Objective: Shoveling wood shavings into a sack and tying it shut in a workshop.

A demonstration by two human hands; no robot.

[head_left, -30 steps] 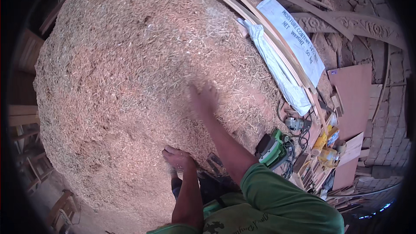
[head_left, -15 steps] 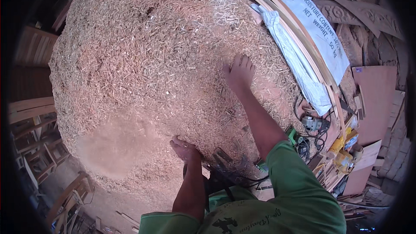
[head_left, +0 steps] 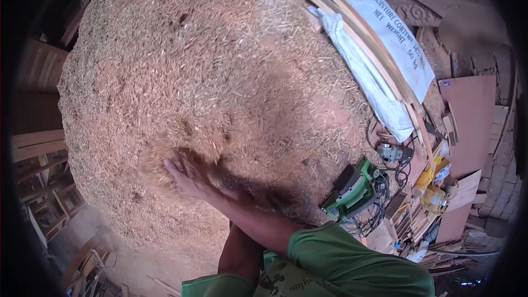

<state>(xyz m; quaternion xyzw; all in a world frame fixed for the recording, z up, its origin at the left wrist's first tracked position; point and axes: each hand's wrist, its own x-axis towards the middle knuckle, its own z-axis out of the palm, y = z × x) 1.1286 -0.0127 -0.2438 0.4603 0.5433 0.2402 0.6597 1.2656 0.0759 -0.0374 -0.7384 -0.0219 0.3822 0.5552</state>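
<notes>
A broad pile of wood shavings (head_left: 143, 82) spreads over the ground in front of me. My right hand (head_left: 190, 176) reaches across to the left into the shavings, its fingers stretched out and pressed against a loose, blurred heap of them. The right forearm crosses over my left forearm (head_left: 242, 250), whose hand is hidden beneath it. To the right of my arms lies a green electric planer (head_left: 352, 190) with its cord beside it.
A grey power tool (head_left: 389, 152) with a coiled cord lies beyond the planer. Long curved wood strips (head_left: 379, 66) and white woven sacks (head_left: 388, 27) border the pile on the right. Yellow containers (head_left: 434, 201) and wood offcuts sit at lower right. Wooden frames (head_left: 49, 187) stand at left.
My right hand has swept from the bare patch at right down and left across the left arm, pushing shavings along. The dust cloud at lower left has thinned. The planer is now uncovered.
</notes>
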